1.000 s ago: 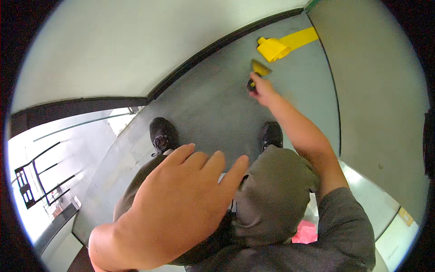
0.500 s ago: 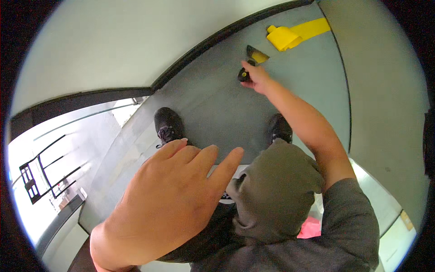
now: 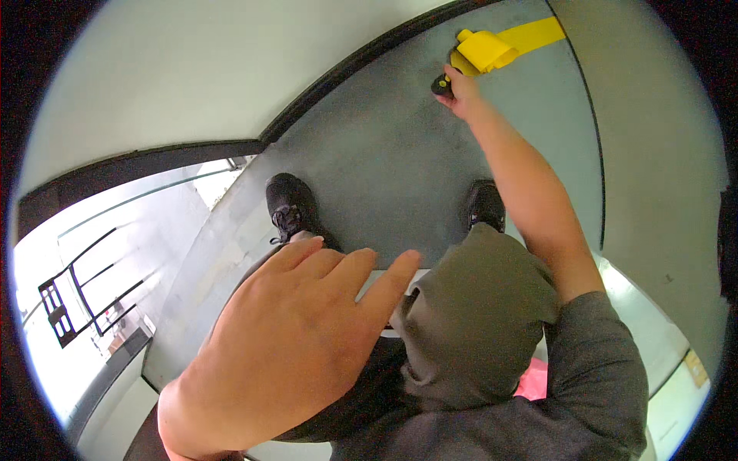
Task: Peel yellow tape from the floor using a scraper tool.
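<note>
My right hand (image 3: 466, 97) reaches out to the far right with its fingers wrapped round the black handle of a scraper (image 3: 441, 85). The blade end points at a yellow strip of floor tape (image 3: 489, 51) and meets or lies just under its near left edge; exactly where it touches is hard to see. The tape's near end is curled up in a loose roll, while its flat part runs right to the floor's dark edge line. Close to the camera, my left hand (image 3: 296, 323) hangs back side up over my left leg, fingers apart, holding nothing.
My black shoes, left (image 3: 290, 201) and right (image 3: 486, 206), stand on the grey floor (image 3: 377, 146). A pale wall with a black skirting (image 3: 346, 73) curves along the far left. A beige surface (image 3: 646, 154) lies to the right, and a bright window area (image 3: 138, 230) at the left.
My right hand has pushed the scraper away and to the right, from short of the yellow tape up to its curled end. The left hand stays nearly in place.
</note>
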Available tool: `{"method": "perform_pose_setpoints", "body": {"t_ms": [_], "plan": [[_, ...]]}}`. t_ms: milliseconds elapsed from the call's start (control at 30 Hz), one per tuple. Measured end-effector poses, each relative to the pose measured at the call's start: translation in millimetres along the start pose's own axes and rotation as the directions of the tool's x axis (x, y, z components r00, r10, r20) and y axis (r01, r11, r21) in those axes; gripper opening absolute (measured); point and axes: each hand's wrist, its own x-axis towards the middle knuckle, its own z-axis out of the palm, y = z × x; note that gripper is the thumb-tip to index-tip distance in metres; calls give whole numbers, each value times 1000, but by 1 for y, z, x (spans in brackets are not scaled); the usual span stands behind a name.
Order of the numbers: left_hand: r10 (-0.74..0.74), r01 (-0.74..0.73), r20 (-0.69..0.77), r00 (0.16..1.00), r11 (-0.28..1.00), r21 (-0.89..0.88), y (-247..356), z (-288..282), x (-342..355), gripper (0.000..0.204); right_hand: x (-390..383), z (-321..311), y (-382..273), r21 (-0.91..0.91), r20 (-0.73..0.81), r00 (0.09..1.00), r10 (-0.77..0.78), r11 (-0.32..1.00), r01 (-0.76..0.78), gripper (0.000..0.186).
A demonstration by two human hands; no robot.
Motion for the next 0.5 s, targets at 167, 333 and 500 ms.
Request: {"method": "perform_pose_setpoints", "body": {"t_ms": [167,333,500], "plan": [[-50,50,23,998,999,8,-5,-4,5,51,-24,13,41,23,70,993,100,995,-102,28],[-8,7,-39,999,1000,-17,4,-7,-1,51,-18,4,21,-98,156,985,68,994,-53,29],[-45,45,14,999,999,-10,0,0,15,53,-25,2,40,30,16,999,38,999,-39,29]]}}
